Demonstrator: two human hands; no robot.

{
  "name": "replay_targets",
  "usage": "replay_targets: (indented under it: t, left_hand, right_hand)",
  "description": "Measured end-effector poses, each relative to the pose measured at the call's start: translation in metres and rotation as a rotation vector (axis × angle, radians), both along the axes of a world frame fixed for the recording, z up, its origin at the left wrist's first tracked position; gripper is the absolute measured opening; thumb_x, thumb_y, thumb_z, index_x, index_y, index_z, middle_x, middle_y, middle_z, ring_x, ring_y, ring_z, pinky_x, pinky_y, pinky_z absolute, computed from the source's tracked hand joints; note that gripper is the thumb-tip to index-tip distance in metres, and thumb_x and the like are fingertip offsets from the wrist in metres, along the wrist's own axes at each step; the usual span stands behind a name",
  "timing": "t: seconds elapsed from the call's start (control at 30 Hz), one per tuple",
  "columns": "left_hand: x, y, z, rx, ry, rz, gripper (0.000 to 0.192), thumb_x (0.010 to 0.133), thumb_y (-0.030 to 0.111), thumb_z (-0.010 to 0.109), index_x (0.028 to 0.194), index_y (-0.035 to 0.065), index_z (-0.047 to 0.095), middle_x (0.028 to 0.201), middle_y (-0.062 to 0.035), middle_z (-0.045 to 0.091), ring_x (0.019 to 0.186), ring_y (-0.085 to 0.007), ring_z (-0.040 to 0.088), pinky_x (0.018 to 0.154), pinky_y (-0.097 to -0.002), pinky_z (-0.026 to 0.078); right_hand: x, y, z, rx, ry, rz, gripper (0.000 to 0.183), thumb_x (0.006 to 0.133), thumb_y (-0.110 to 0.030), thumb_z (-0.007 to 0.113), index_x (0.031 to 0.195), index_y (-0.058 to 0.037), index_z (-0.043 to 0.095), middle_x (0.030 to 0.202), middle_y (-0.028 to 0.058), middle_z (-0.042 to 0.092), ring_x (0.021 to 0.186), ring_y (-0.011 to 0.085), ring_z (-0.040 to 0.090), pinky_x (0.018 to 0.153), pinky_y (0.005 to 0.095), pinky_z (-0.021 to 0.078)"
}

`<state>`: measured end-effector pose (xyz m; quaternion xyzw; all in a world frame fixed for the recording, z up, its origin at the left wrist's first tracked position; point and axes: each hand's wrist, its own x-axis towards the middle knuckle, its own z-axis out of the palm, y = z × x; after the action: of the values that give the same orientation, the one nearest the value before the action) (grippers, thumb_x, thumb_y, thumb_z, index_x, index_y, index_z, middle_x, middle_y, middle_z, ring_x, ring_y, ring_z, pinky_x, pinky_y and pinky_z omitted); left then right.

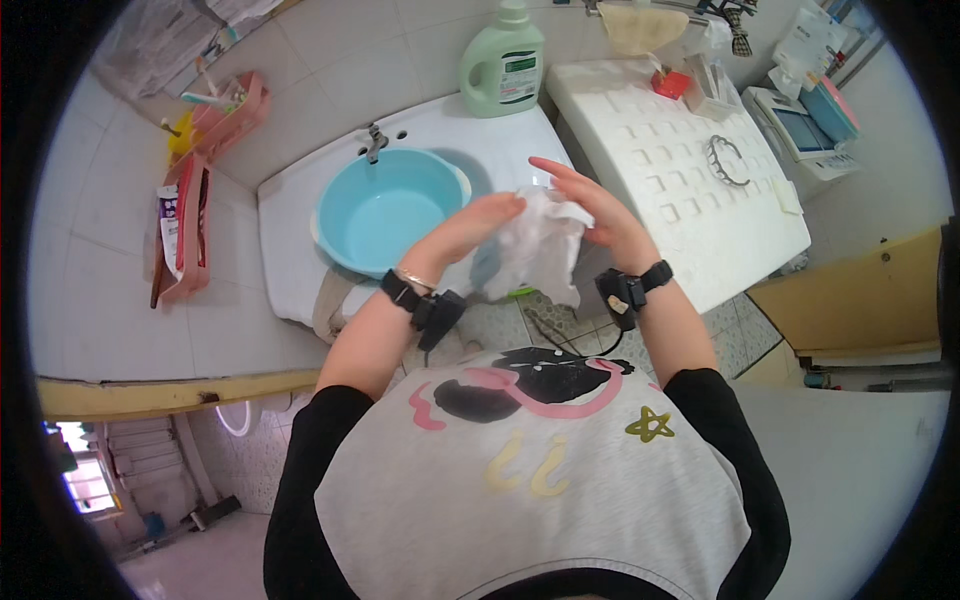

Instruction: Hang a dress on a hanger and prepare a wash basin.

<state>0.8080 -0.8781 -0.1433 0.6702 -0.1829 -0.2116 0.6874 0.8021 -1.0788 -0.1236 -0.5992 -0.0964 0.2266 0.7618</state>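
Note:
A crumpled, thin white sheet, perhaps a cloth or a plastic bag, hangs between my two hands. My left hand pinches its left upper part, fingertips pointing right. On the other side my right hand has the sheet's upper right edge between thumb and fingers, with the upper fingers stretched out. Behind the sheet, something bluish and a bit of green show partly; what they are is hidden. Left of the sheet, a light-blue plastic basin sits in the white washbasin under the metal tap.
A green detergent jug stands at the back of the washbasin counter. To the right is a white-covered washing machine lid, with a dark hair band and a red box. Pink wall racks hang left. A beige cloth drapes over the basin edge.

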Motion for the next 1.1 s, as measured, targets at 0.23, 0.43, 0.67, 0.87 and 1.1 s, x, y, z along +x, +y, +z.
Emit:
replay_targets:
  t: [0.23,0.43,0.67,0.87,1.1]
  left_hand:
    - [0.005,-0.022,-0.007,-0.413,0.431,0.016,0.033,0.089,0.023,0.04,0.113,0.0002,0.042,0.106,-0.0072,0.053,0.093,-0.0146,0.053,0.078,-0.0295,0.044]
    - [0.021,-0.009,-0.038,-0.359,0.441,0.015,0.032,0.087,0.021,0.043,0.112,0.0013,0.044,0.105,-0.0075,0.054,0.093,-0.0169,0.053,0.081,-0.0311,0.043]
    - [0.038,0.001,-0.078,0.304,0.11,0.262,0.028,0.083,0.016,0.047,0.106,0.0,0.048,0.095,-0.0091,0.056,0.083,-0.0181,0.055,0.077,-0.0293,0.043]
    - [0.016,-0.007,-0.035,-0.031,-0.314,-0.033,0.018,0.084,0.015,0.043,0.094,0.0058,0.055,0.098,-0.0069,0.054,0.093,-0.0205,0.05,0.082,-0.0336,0.041]
    - [-0.01,-0.028,-0.002,-0.28,0.07,-0.201,0.019,0.085,0.014,0.042,0.1,0.0076,0.053,0.102,-0.0062,0.053,0.1,-0.0194,0.047,0.085,-0.0338,0.04]
  right_hand:
    - [-0.011,0.015,-0.044,0.088,0.354,-0.257,0.057,0.081,-0.042,0.047,0.12,-0.0015,0.038,0.116,0.0155,0.04,0.099,0.0245,0.046,0.081,0.0312,0.0382]
    - [-0.004,-0.006,-0.051,-0.041,0.232,-0.447,0.031,0.08,-0.025,0.049,0.096,0.0011,0.056,0.082,0.0069,0.059,0.069,0.0158,0.056,0.059,0.0274,0.0446]
    - [-0.013,0.015,-0.006,-0.666,-0.565,-0.172,0.028,0.082,-0.018,0.047,0.106,-0.0071,0.055,0.09,0.0089,0.058,0.077,0.0188,0.056,0.071,0.0287,0.0444]
    - [-0.037,0.046,0.01,-0.639,-0.752,0.175,0.031,0.082,-0.024,0.048,0.109,-0.0096,0.054,0.094,0.0142,0.056,0.072,0.0207,0.056,0.068,0.0293,0.0446]
    - [-0.026,0.053,-0.003,0.925,0.273,0.197,0.052,0.087,-0.041,0.034,0.132,-0.0179,0.022,0.128,0.0237,0.029,0.104,0.0392,0.046,0.084,0.0428,0.0411]
